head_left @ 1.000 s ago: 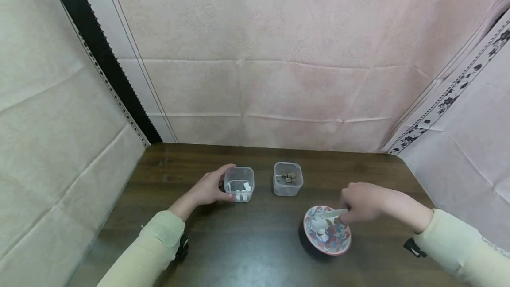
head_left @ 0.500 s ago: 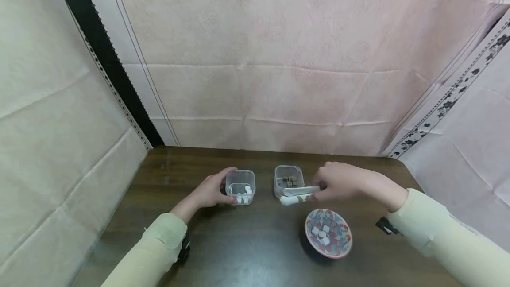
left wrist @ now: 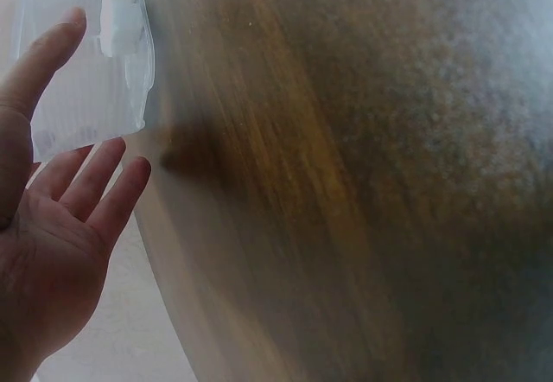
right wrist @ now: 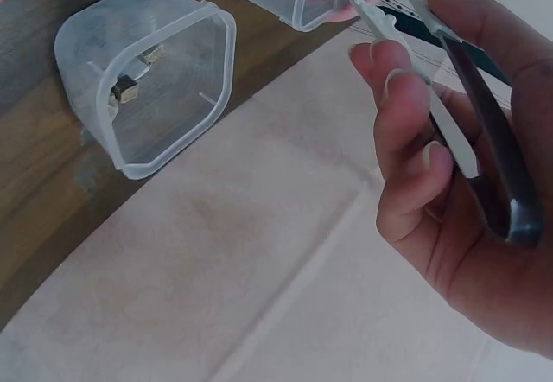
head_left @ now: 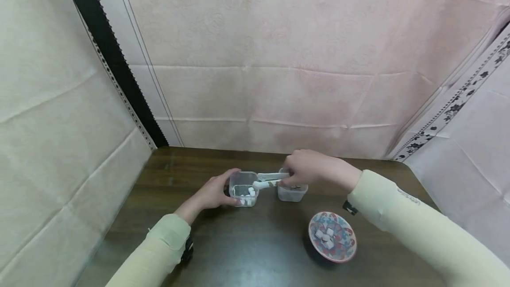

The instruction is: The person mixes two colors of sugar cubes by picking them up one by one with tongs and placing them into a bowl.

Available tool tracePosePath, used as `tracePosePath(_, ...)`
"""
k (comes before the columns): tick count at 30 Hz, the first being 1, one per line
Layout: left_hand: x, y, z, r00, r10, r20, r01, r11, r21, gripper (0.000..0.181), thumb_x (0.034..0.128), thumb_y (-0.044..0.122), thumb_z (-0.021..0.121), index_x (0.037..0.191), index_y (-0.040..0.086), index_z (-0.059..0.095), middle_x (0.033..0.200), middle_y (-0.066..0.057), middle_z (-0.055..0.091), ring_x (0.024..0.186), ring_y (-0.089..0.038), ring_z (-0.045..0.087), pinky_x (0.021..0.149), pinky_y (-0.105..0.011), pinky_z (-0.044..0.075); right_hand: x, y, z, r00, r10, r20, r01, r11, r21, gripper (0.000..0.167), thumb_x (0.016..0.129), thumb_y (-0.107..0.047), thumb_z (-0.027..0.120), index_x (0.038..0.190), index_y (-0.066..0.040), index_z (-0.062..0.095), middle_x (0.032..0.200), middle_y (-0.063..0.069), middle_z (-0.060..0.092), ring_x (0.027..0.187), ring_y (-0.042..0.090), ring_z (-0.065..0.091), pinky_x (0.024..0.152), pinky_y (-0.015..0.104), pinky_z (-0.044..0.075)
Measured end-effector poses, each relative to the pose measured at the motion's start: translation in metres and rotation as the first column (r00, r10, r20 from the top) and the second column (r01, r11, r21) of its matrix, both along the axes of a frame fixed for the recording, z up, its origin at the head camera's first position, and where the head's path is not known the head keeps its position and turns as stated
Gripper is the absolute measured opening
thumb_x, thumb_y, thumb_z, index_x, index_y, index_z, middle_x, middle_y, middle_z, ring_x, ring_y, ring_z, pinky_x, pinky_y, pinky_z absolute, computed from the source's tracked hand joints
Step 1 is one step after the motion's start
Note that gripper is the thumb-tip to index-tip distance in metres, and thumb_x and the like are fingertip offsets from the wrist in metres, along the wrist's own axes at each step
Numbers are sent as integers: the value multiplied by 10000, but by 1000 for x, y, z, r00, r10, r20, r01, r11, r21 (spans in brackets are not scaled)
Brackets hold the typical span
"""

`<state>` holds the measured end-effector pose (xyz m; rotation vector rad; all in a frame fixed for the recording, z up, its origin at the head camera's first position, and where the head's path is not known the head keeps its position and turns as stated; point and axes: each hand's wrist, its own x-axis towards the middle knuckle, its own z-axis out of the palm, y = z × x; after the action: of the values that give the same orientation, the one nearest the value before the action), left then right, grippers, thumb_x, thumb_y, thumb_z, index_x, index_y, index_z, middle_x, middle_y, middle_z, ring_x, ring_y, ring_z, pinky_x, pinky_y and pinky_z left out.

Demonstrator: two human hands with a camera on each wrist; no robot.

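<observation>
My left hand (head_left: 213, 191) holds a clear plastic container (head_left: 241, 179), thumb on its near side and fingers on its far side. Several white cubes (head_left: 248, 199) lie in that container. In my right hand (head_left: 304, 167) is a pair of tongs (right wrist: 454, 131) with pale tips and a dark bent handle. The tips, parted, reach over the right rim of the left container; I see nothing between them. Below the right hand stands a second clear container (head_left: 291, 195), partly hidden by it. The right wrist view shows small brownish cubes (right wrist: 126, 89) inside.
A patterned bowl (head_left: 347, 252) with several white cubes (head_left: 327, 236) stands at the front right of the dark wooden table (head_left: 247, 251). Pale cloth (head_left: 303, 92) hangs behind the table and at both sides.
My right hand has carried the tongs from the bowl, past the second container, leftward to the left container. White cubes show in the bowl. The left hand keeps its hold.
</observation>
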<state>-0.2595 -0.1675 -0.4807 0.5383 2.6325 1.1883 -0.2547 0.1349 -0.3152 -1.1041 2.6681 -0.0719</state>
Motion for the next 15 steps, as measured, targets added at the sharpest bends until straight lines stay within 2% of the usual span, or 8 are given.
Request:
tracePosePath(11,-1,1,1,1000,-6,1,6,1000,-10,964,826,232,957,1629,186,424,1547,-114,573,1377,-356,582,1140,-594,471,-23,-35,-8,998,-13,54,6,992,128,518,1003,-456,731,583,-239,518,521,-114,468,478,52,390,459,237,297)
tracePosePath(15,0,0,3,1000,-4,10,4,1000,-8,954,829,228,955,1626,200,431,1537,-108,583,1371,-345,585,1143,-589,470,-28,-45,-11,999,-19,48,10,985,173,503,999,-462,735,595,-224,554,530,-102,511,489,66,429,472,245,344)
